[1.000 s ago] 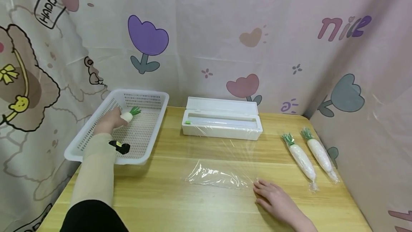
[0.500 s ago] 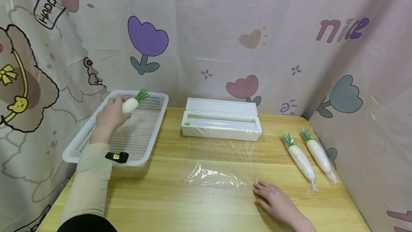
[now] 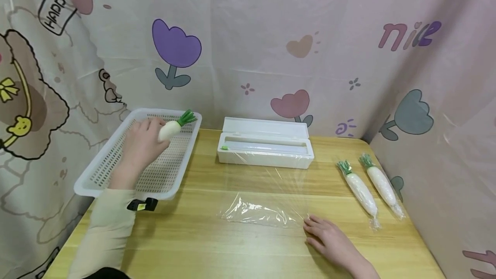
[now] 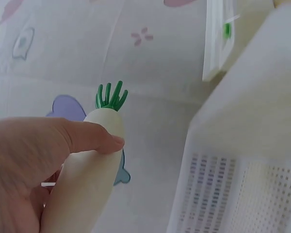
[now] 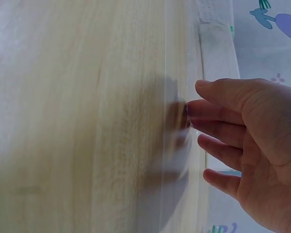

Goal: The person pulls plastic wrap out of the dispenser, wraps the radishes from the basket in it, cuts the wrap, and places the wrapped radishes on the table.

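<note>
A white radish (image 3: 169,131) with short green leaf stalks is gripped by my left hand (image 3: 142,150) above the white perforated basket (image 3: 176,184). In the left wrist view the thumb lies across the radish (image 4: 82,189) near its green top. My right hand (image 3: 331,242) rests on the table by the near right corner of a sheet of clear plastic wrap (image 3: 263,210). Its fingertips touch the film's edge, fingers mostly straight, as the right wrist view shows. The film runs from a white wrap dispenser box (image 3: 267,159) whose lid stands raised.
Two radishes, one (image 3: 361,193) beside another (image 3: 383,186), lie wrapped in film at the table's right side. The wooden table (image 3: 217,253) backs onto a patterned curtain (image 3: 240,46), which also hangs at both sides.
My left hand has lifted the radish from inside the basket, up and to the right. The right hand stays at the film's corner.
</note>
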The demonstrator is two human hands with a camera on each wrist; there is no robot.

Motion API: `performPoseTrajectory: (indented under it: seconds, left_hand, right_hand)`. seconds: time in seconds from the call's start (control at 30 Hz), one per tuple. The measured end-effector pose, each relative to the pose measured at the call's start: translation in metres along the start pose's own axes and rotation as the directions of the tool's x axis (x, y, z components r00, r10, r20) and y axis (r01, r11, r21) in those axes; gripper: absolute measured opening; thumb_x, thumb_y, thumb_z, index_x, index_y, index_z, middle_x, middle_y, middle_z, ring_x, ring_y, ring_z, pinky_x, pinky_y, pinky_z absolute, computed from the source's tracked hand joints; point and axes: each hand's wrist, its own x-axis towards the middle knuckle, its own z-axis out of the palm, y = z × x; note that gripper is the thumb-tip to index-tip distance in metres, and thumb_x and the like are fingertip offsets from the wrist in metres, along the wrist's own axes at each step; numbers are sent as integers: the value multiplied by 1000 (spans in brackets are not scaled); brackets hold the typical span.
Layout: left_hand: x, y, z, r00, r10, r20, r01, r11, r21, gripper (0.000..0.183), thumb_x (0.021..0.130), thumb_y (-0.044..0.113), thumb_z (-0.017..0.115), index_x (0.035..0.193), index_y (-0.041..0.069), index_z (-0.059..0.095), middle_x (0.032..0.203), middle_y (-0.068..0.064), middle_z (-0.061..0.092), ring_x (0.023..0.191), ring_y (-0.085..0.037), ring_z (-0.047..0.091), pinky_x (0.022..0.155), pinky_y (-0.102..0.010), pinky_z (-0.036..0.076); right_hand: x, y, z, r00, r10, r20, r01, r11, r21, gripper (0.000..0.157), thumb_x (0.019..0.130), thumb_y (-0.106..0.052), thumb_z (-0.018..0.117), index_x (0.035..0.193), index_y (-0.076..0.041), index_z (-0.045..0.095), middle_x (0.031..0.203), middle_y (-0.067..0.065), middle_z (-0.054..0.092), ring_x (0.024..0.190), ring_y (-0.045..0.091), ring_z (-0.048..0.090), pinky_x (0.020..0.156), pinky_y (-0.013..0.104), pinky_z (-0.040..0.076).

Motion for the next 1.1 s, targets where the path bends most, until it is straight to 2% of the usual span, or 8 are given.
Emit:
performPoseTrajectory:
  seconds: [0.13,0.23,0.4,0.47,0.57,0.8,0.93,1.1]
  left_hand:
    - [-6,15,7,996,71,-47,-72,997,-2,48,76,17,73,118,4,58,112,-24,62,97,-44,55,75,-57,45]
    - [-13,30,15,984,149,-94,-151,989,-6,46,74,17,75,115,5,59,109,-22,64,95,-43,57,72,-55,47]
    - [-25,55,33,940,298,-167,-305,952,-14,48,72,18,78,114,7,58,106,-19,64,93,-39,59,68,-50,51]
    - [-28,67,40,922,348,-171,-357,934,-25,50,70,18,80,114,8,58,106,-17,64,93,-37,60,69,-49,52]
    - [-32,87,51,897,412,-157,-425,903,-58,51,69,17,82,114,9,58,106,-14,66,95,-34,61,74,-48,54]
    - [-45,135,81,854,519,-49,-521,846,-111,51,74,22,81,119,14,59,114,-7,65,106,-26,61,91,-43,53]
    - [-52,158,97,835,550,1,-545,828,-134,48,77,25,79,119,14,59,115,-5,65,107,-23,60,92,-40,52]
    - [-59,181,119,799,599,60,-586,796,-149,45,79,30,77,119,17,59,117,-2,65,105,-20,59,92,-36,52]
  right_hand:
    - [1,-1,-1,1000,-1,0,1,1000,4,36,90,-29,67,121,-10,69,129,7,66,124,30,58,102,53,45]
    - [1,-2,-2,1000,-3,1,3,1000,6,36,90,-30,67,120,-10,69,129,7,66,124,30,58,102,54,44]
    - [1,-3,-2,1000,-1,-11,1,1000,2,36,89,-28,69,119,-9,70,128,8,66,123,30,59,102,54,44]
    - [2,-3,-2,1000,-2,-20,2,1000,-1,35,88,-27,69,118,-9,70,128,8,67,123,30,59,102,54,44]
    - [1,-3,-1,1000,-5,-28,5,1000,-4,35,88,-27,70,118,-9,70,127,8,67,122,30,59,101,54,45]
    - [1,-3,1,999,-8,-37,8,1000,-4,34,87,-26,70,116,-9,71,126,8,67,121,30,60,100,53,46]
    - [1,-3,1,999,-7,-39,6,1000,-6,34,87,-26,71,116,-9,71,126,8,68,121,30,61,100,53,46]
    - [3,-3,-1,1000,-5,-31,5,1000,-1,34,87,-26,70,117,-9,71,126,8,67,121,30,60,100,53,46]
